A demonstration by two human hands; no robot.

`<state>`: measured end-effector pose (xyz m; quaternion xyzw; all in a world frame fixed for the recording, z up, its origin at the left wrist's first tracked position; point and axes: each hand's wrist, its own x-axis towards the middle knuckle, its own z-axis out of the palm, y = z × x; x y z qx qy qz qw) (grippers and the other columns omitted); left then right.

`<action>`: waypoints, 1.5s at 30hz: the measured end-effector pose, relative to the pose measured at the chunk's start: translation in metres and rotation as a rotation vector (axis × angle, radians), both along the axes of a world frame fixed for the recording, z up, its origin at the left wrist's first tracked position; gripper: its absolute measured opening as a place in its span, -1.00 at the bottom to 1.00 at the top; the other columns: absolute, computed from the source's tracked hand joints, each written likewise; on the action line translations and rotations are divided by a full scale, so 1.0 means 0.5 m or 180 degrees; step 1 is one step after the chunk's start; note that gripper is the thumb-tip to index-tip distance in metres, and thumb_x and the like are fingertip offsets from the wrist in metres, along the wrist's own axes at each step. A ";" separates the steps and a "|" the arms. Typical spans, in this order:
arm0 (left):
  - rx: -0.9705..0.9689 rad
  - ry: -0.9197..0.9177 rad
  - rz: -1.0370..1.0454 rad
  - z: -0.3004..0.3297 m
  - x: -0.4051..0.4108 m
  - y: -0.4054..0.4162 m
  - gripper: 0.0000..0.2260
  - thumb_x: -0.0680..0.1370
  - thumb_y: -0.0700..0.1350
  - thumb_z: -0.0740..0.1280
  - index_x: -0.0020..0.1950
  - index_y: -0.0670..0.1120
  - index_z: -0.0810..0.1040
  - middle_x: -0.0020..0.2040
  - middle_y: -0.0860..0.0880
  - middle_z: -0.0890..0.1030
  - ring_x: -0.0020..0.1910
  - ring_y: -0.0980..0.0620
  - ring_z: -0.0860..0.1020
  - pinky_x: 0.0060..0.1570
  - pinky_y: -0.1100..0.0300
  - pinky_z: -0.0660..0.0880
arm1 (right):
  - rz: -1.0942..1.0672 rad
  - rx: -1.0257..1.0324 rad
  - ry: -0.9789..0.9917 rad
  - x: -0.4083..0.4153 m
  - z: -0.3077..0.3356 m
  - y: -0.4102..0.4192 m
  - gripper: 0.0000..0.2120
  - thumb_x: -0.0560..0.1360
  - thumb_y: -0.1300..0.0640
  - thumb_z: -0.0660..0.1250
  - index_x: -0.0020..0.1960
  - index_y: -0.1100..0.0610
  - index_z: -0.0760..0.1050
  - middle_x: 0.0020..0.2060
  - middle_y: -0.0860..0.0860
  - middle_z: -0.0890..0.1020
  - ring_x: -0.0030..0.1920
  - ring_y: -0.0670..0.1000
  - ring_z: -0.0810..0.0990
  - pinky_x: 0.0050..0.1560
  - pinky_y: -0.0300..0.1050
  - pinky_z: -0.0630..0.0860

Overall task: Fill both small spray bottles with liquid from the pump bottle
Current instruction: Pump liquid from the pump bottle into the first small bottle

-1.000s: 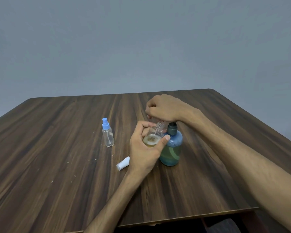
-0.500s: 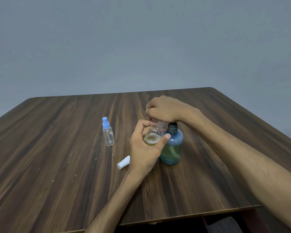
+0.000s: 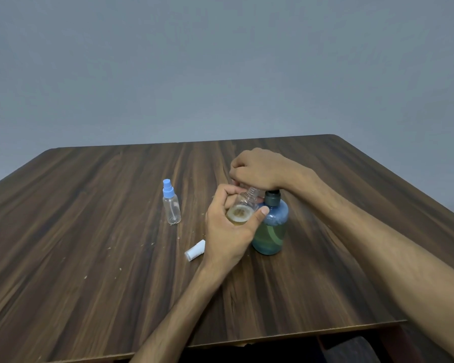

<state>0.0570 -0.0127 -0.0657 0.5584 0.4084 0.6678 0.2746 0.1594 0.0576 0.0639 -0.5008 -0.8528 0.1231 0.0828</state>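
L hand (image 3: 228,231): fingers curled round open spray bottle (image 3: 243,208), neck tilted up-right to pump spout
R hand (image 3: 257,170): fingers curled, pressing atop pump bottle (image 3: 270,229)
2nd bottle (image 3: 171,205): capped, upright on worktop (image 3: 89,244), left, nearer L hand

On the tabletop (image 3: 89,231), a pump bottle (image 3: 270,231) stands near the middle, slightly toward the right edge. Just left of it, the left hand (image 3: 228,231) holds an uncapped small spray bottle (image 3: 243,208) tilted, its neck toward the pump head, which lies under the right hand (image 3: 257,169). A loose cap (image 3: 195,250) lies on the tabletop left of the left hand, toward the near edge. Farther left, well apart from the pump bottle, a capped spray bottle (image 3: 171,203) stands upright.
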 end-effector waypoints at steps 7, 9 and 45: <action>0.0010 -0.0009 -0.0008 0.001 0.001 -0.003 -0.61 0.42 -0.16 0.65 0.10 -0.11 0.53 -0.10 0.03 0.77 -0.08 -0.01 0.76 -0.02 0.04 0.68 | 0.0021 -0.0067 -0.0027 0.000 -0.002 0.000 -0.70 0.60 0.05 0.23 -0.27 0.03 0.57 -0.27 0.03 0.66 -0.21 0.08 0.58 -0.10 0.05 0.53; 0.0012 0.0010 -0.0013 0.001 0.000 -0.003 -0.61 0.43 -0.22 0.67 0.10 -0.09 0.53 -0.09 0.03 0.78 -0.08 0.00 0.76 -0.03 0.08 0.66 | 0.0007 0.0019 0.0013 0.002 0.003 0.001 -0.71 0.60 0.03 0.23 -0.24 0.03 0.60 -0.26 0.01 0.67 -0.21 0.06 0.59 -0.12 0.03 0.50; 0.0008 -0.0007 -0.0023 -0.004 0.001 0.004 -0.62 0.42 -0.14 0.64 0.11 -0.11 0.53 -0.08 -0.03 0.79 -0.04 -0.09 0.77 0.06 -0.24 0.68 | 0.0006 -0.0024 0.0126 0.005 0.001 0.008 -0.73 0.59 0.03 0.24 -0.21 0.04 0.61 -0.22 0.04 0.71 -0.17 0.09 0.62 -0.12 0.03 0.50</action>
